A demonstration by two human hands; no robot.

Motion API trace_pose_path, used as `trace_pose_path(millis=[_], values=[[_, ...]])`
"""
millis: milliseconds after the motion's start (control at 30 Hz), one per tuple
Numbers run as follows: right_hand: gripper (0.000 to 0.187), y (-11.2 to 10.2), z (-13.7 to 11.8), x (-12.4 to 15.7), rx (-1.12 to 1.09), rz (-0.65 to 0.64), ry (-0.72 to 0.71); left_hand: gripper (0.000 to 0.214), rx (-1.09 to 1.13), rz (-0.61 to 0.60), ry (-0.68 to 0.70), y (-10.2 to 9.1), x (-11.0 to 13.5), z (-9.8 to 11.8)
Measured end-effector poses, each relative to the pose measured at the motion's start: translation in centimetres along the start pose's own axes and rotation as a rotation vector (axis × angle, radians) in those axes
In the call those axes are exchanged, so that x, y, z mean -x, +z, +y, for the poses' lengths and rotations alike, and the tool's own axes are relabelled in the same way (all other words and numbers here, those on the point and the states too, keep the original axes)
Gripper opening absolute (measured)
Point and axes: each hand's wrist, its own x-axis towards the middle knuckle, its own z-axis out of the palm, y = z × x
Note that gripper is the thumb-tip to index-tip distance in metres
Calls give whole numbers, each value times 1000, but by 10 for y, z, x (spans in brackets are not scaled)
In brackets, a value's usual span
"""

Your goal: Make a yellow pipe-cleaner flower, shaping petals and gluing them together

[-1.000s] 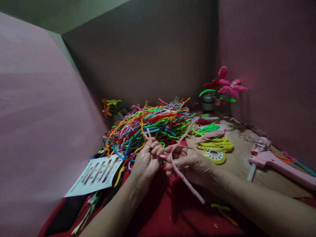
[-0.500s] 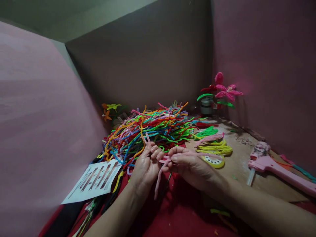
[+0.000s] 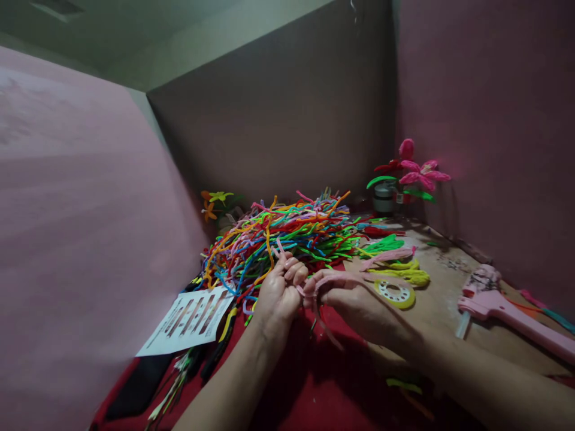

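So, we've got the pink stems near frame center, left hand closed around one end, right hand pinching close to where they cross. Looks about halfway to us: they meet between our hands, but long ends dangle loose on the right side, blurred, so we can't tell how tight the twist is.

Pink fuzzy stems: pale, thin and bent, gripped in both your hands; you can't count the pieces.
Upper tips: two short ends poke up, slightly apart, above your left hand.
Middle: bridges the small gap to your right hand.
Long end: arches rightward over your right fingers, blurred.
Lower tail: hangs slanting beneath them, also blurred.
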Motion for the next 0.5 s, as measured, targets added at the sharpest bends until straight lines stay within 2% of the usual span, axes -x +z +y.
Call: trace_pose_path(millis=[133, 233, 300, 400, 500], values=[[30, 3, -7, 2, -252, -69, 106, 24, -5, 3, 25, 5, 1, 2], [28, 0, -15, 0, -345, -162, 215, 23, 4, 2, 55, 8, 4, 5], [32, -4, -20, -1, -373, -205, 253, 25, -1, 3, 27, 9, 7, 5], [41, -4, -22, -1, -378, -176, 220, 28, -28, 17, -27, 10, 9, 3], [40, 6, -18, 3, -317, -37, 69, 26, -41, 36, -5, 10, 9, -3]])
